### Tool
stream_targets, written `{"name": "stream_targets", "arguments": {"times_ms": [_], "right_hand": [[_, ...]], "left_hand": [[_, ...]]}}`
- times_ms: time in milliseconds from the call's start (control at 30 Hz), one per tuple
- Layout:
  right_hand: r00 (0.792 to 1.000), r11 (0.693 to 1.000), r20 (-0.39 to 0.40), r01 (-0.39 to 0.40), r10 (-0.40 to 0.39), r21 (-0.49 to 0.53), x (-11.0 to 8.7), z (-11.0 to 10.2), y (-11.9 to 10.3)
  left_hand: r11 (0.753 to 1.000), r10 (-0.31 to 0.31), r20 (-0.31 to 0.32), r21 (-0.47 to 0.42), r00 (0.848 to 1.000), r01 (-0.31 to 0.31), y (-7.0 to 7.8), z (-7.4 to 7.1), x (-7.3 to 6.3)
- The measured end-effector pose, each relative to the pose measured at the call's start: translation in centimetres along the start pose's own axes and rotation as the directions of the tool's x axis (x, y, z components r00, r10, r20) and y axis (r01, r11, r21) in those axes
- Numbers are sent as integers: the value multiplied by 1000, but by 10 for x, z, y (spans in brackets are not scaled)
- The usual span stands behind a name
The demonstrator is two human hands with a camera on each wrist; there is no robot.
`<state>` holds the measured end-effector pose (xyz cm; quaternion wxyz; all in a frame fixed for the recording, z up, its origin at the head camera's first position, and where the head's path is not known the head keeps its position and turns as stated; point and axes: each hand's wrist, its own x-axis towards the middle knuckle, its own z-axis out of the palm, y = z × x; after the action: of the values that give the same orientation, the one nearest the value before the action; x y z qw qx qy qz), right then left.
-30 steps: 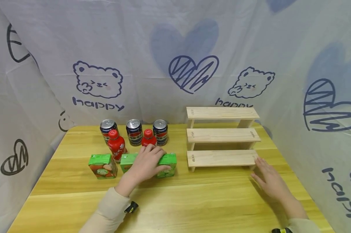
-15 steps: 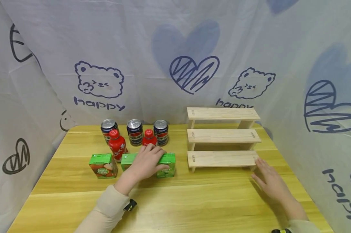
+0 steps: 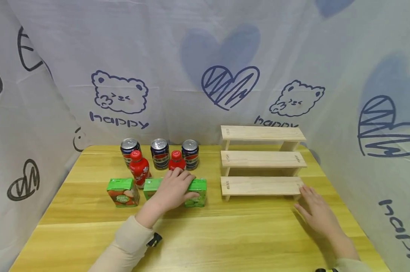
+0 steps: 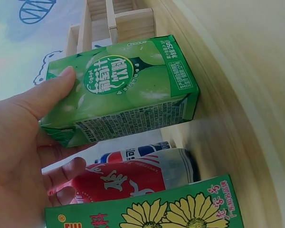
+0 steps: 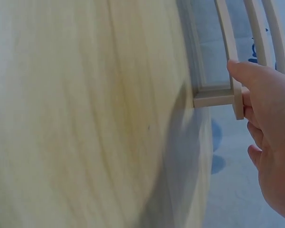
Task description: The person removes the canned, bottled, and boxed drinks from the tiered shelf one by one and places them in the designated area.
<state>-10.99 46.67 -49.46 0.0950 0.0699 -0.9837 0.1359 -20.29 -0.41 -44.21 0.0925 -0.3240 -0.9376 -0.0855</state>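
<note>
My left hand (image 3: 175,190) grips a green grape juice box (image 4: 133,71), the thumb on its front and fingers behind. In the head view my hand partly hides this box. Beside it stands a green drink box with yellow flowers (image 4: 180,209). Behind the hand is a red bottle (image 3: 177,161), with a dark blue cola can (image 3: 190,155) at its back. Far to the right, my right hand (image 3: 316,211) rests its fingers at the right end of the lowest board of a wooden three-tier shelf (image 3: 261,186). Its thumb lies near the board's front edge in the right wrist view.
At the left stands another green juice box (image 3: 123,193) with a fruit picture. A second red bottle (image 3: 139,168) and two more cola cans, one on the left (image 3: 130,149) and one in the middle (image 3: 160,155), stand behind. A printed white cloth (image 3: 178,94) hangs around the wooden table (image 3: 225,234).
The head view has shifted slightly, so everything sits a little further right. The grape juice box has moved very slightly left relative to the things around it. Both hands stay nearly in place.
</note>
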Motion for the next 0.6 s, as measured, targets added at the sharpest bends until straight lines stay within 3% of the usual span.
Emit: {"name": "stream_targets", "arguments": {"times_ms": [167, 300, 467, 600], "right_hand": [[1000, 1000, -4, -27, 27, -2, 2, -5, 0], [999, 999, -9, -35, 34, -10, 6, -10, -3], [998, 1000, -64, -2, 1, -14, 13, -17, -7], [993, 998, -105, 47, -50, -36, 22, -24, -11]], "left_hand": [[1000, -19, -17, -23, 1000, 19, 3, -1, 0], [998, -37, -66, -50, 997, 33, 2, -7, -3], [998, -43, -154, -43, 987, 37, -2, -24, -13], [996, -83, -201, -45, 976, 75, -7, -43, -23]]}}
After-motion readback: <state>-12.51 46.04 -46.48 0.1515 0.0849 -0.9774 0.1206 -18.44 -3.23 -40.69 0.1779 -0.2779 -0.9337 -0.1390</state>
